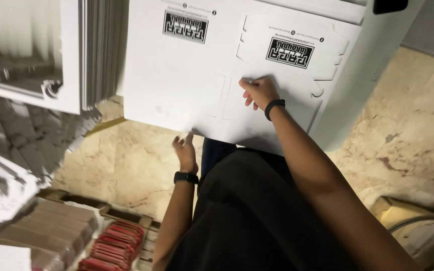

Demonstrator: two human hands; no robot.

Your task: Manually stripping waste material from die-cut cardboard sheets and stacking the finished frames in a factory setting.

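Observation:
A large flat white die-cut cardboard sheet (187, 75) with black printed marks lies ahead of me over my lap. My right hand (259, 92) presses down on its middle, fingers curled on the surface, a black band on the wrist. My left hand (185, 150) sits at the sheet's near edge, fingers reaching up under or against it; that wrist wears a black watch. Whether the left hand grips the edge is hard to tell.
More white sheets (327, 30) lie beneath and to the right. A stack of white cardboard (31, 55) rises at the left. Brown flat boxes (51, 226) and red packets (116, 246) sit at lower left on a beige marble floor (408, 125).

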